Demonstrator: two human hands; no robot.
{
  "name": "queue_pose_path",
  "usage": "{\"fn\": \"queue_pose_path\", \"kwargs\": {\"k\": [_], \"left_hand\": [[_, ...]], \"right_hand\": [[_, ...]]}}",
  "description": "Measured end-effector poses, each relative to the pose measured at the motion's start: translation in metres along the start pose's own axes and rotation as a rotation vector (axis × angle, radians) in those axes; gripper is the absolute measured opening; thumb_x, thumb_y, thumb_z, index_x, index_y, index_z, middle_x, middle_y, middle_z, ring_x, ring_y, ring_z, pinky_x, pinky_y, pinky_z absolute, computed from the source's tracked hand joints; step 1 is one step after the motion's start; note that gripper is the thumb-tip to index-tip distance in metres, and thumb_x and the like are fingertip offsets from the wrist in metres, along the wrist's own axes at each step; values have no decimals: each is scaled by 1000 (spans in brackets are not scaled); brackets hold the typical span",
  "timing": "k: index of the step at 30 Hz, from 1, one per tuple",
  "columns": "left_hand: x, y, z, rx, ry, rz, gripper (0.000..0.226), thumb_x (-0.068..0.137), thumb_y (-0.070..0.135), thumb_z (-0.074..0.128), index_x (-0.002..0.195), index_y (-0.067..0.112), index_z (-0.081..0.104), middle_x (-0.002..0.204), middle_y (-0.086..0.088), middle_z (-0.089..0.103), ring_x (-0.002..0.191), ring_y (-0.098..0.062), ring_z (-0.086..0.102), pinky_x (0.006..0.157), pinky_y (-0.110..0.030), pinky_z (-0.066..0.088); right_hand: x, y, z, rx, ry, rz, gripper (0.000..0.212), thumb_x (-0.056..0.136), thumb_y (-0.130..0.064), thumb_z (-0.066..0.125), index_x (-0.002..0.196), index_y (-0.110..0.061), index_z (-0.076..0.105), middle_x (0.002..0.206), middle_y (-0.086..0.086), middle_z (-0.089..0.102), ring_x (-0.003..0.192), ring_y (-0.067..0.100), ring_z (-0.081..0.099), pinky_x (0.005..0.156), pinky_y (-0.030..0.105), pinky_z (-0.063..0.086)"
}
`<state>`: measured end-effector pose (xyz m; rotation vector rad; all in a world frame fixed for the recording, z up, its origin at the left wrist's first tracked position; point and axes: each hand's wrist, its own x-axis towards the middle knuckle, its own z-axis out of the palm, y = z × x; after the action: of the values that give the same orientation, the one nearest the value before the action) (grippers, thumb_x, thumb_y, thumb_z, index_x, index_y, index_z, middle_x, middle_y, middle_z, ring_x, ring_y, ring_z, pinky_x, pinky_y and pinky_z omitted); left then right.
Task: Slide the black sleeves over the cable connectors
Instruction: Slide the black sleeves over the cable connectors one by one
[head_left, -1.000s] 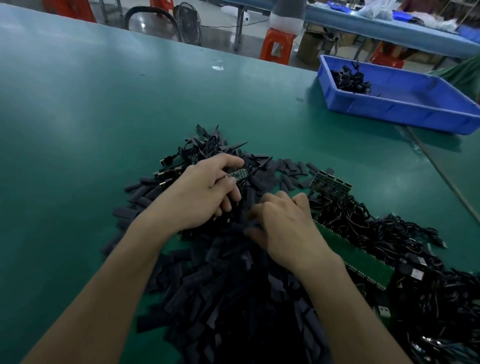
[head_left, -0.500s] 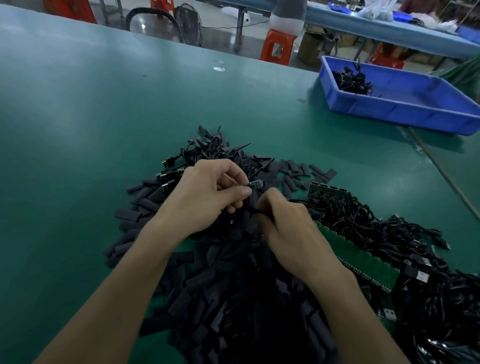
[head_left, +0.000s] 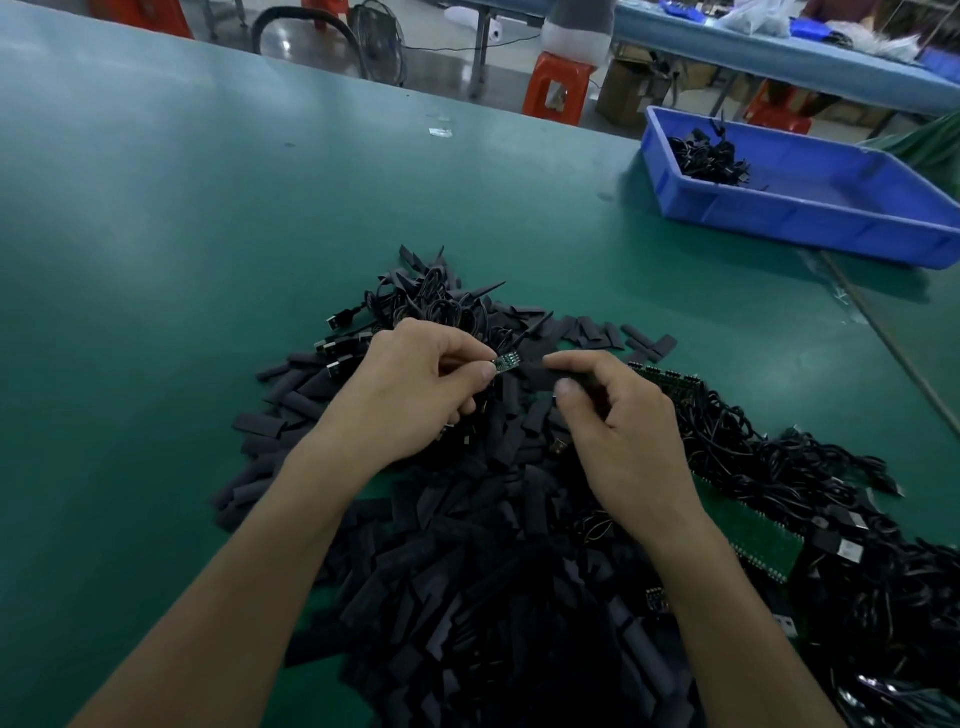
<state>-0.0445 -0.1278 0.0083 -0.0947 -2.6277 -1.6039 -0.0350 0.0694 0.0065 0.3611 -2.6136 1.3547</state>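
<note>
- L hand (head_left: 415, 400): thumb + index pinch small green connector (head_left: 506, 362), held just above sleeve pile (head_left: 467, 597).
- R hand (head_left: 623, 436): thumb + index pinch one black sleeve (head_left: 543, 375); its end sits just beside connector, not yet over it.
- Pile lies on green counter (head_left: 156, 260) under both hands; cable tangle (head_left: 779, 467) to the R.
- Blue bin (head_left: 831, 218) far R w/ a few finished cables (head_left: 706, 156) inside.
</note>
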Motion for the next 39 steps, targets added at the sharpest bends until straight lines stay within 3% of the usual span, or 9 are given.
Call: {"fn": "queue_pose_path", "kwargs": {"k": [2, 5, 13, 20, 27, 33, 39], "left_hand": [[-1, 1, 0, -2, -18, -4, 18, 94, 23, 68, 87, 38, 71, 69, 5, 74, 57, -10, 68, 57, -20, 58], [0, 2, -2, -22, -43, -12, 18, 94, 23, 68, 87, 38, 71, 71, 3, 75, 60, -13, 70, 58, -21, 58], [-1, 3, 0, -46, -50, -32, 15, 94, 21, 69, 87, 34, 73, 71, 2, 75, 59, -11, 69, 56, -16, 53], [-2, 6, 3, -62, -82, -21, 8, 93, 22, 70, 93, 27, 76, 71, -1, 75, 59, -15, 70, 53, -14, 51], [-3, 6, 2, -68, -66, -24, 14, 94, 20, 69, 85, 30, 73, 70, 1, 75, 56, -13, 69, 53, -14, 51], [-4, 8, 0, -81, -70, -21, 13, 94, 21, 69, 86, 30, 73, 71, 2, 75, 57, -12, 69, 53, -14, 50], [-4, 9, 0, -103, -92, -25, 13, 95, 21, 68, 87, 30, 73, 73, 4, 75, 57, -8, 67, 55, -14, 51]], "right_hand": [[1, 2, -3, -21, -14, -1, 20, 95, -24, 68, 113, -31, 68, 97, -20, 65, 86, -7, 60, 75, 5, 43], [1, 4, -5, 2, 10, -19, 21, 90, -26, 74, 110, -32, 69, 101, -19, 68, 93, -5, 63, 80, 7, 45], [1, 5, -4, 124, 67, -68, 27, 88, -25, 75, 99, -47, 65, 92, -27, 71, 89, 0, 69, 82, 19, 54], [1, 5, -1, 113, 98, -77, 20, 87, -26, 76, 104, -34, 71, 90, -20, 72, 85, 3, 71, 80, 31, 59], [1, 5, -1, 65, 157, -72, 15, 89, -25, 74, 98, -36, 69, 81, -21, 70, 75, 2, 69, 71, 24, 57], [1, 6, 0, 82, 123, -64, 18, 87, -27, 76, 103, -34, 72, 87, -24, 70, 84, -3, 69, 78, 19, 57], [1, 7, -1, 166, 69, -46, 24, 84, -28, 80, 102, -41, 70, 93, -17, 74, 89, 4, 71, 83, 34, 60]]}}
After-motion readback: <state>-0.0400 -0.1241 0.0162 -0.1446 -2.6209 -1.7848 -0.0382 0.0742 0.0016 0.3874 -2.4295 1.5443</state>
